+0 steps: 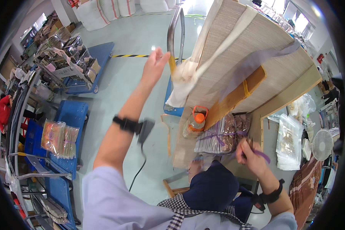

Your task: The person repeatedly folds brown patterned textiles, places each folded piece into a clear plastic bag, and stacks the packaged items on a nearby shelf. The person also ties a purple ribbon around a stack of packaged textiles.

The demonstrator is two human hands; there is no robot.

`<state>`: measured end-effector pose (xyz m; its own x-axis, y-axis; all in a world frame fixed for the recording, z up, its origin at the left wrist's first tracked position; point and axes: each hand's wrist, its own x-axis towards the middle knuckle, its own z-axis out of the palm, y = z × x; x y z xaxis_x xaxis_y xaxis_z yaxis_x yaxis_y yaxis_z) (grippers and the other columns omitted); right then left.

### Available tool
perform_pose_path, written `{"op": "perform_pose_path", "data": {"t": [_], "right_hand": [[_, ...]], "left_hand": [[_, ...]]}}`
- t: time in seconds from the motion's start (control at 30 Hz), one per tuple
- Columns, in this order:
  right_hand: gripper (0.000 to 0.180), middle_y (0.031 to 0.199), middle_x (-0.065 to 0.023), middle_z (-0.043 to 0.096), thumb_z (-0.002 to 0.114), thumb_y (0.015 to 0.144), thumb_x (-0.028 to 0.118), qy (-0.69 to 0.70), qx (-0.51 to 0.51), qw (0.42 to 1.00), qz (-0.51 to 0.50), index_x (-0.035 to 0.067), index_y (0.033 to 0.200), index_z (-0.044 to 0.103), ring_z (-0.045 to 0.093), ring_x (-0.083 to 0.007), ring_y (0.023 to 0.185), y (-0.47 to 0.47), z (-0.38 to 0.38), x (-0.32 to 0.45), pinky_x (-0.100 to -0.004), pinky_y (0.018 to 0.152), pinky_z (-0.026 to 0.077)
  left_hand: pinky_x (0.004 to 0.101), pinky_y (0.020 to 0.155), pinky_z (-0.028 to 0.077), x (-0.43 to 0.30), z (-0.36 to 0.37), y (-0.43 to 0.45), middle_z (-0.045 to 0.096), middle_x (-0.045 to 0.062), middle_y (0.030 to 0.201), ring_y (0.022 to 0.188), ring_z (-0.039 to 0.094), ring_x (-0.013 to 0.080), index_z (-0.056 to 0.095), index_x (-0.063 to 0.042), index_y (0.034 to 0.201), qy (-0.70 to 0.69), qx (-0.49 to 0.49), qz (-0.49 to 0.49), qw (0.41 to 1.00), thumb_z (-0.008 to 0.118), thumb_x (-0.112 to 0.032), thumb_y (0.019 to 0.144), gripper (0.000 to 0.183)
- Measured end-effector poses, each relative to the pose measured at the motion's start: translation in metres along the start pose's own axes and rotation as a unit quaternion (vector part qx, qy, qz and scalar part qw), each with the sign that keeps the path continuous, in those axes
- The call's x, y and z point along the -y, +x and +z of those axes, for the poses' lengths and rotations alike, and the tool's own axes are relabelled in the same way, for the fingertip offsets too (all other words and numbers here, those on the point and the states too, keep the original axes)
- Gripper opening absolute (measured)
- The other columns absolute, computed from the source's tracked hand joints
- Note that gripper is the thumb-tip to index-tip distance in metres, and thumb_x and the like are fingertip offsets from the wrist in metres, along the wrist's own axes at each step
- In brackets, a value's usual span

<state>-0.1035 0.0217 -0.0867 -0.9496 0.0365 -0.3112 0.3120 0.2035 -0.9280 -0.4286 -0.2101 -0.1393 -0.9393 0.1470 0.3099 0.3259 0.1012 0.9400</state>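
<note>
My left hand [156, 64] is stretched out over the floor beside the trolley handle, thumb apart from the fingers, with nothing visible in it. Low on the right, my right hand [248, 153] is closed on a purple ribbon [261, 156]; a small dark pointed thing shows at its fingers, too blurred to name. Just left of it lies a plastic-wrapped bundle of folded textiles [217, 136], tied with purple ribbon. A wooden board [235, 97] with a yellow band rests above the bundle. Over the wood-patterned table [233, 37] stretches a blurred purple strip [253, 61].
A plastic bottle [197, 122] with an orange cap stands beside the bundle. White cloth [184, 77] hangs at the table edge, over a blue trolley [174, 110]. More loaded trolleys [72, 115] stand left. Plastic bags [289, 143] and a fan [322, 145] are at right. A person [3, 112] in red is far left.
</note>
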Motion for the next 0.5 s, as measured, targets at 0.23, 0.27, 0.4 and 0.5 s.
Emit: {"op": "perform_pose_path", "data": {"t": [0.23,0.27,0.4,0.5], "right_hand": [[0.027,0.073,-0.0020,0.056,0.048,0.099,0.024,-0.026,-0.022,0.996,0.088,0.003,0.083,0.056,0.053,-0.0083,0.068,-0.027,-0.019,-0.062,-0.0240,0.058,0.044],[0.025,0.072,-0.0016,0.055,0.048,0.099,0.019,-0.025,-0.050,0.992,0.110,0.004,0.081,0.055,0.052,-0.0088,0.066,-0.032,-0.025,-0.069,-0.0242,0.058,0.043],[0.027,0.068,-0.0019,0.052,0.045,0.100,0.016,-0.121,-0.190,0.969,0.105,0.003,0.078,0.052,0.049,-0.0091,0.061,-0.062,-0.067,-0.095,-0.0240,0.054,0.039],[0.027,0.067,-0.0013,0.049,0.043,0.101,0.016,-0.086,-0.307,0.941,0.111,0.003,0.078,0.051,0.044,-0.0085,0.058,-0.093,-0.099,-0.113,-0.0230,0.052,0.035]], "left_hand": [[0.0259,0.067,0.042,0.079,0.038,0.097,0.061,0.003,0.073,0.071,0.057,0.0101,0.059,-0.007,0.084,-0.019,0.080,-0.072,0.994,0.065,-0.044,0.086,0.037],[0.0258,0.066,0.043,0.079,0.028,0.094,0.061,0.003,0.071,0.069,0.057,0.0102,0.059,-0.007,0.081,0.006,0.092,-0.066,0.994,0.065,-0.043,0.087,0.036],[0.0247,0.063,0.043,0.071,-0.017,0.069,0.058,0.002,0.068,0.064,0.056,0.0104,0.058,-0.006,0.076,-0.013,0.119,0.015,0.993,0.061,-0.032,0.091,0.030],[0.0257,0.065,0.045,0.073,-0.053,0.041,0.057,0.002,0.071,0.067,0.057,0.0109,0.055,-0.005,0.088,-0.046,0.090,0.005,0.995,0.060,-0.027,0.092,0.023]]}}
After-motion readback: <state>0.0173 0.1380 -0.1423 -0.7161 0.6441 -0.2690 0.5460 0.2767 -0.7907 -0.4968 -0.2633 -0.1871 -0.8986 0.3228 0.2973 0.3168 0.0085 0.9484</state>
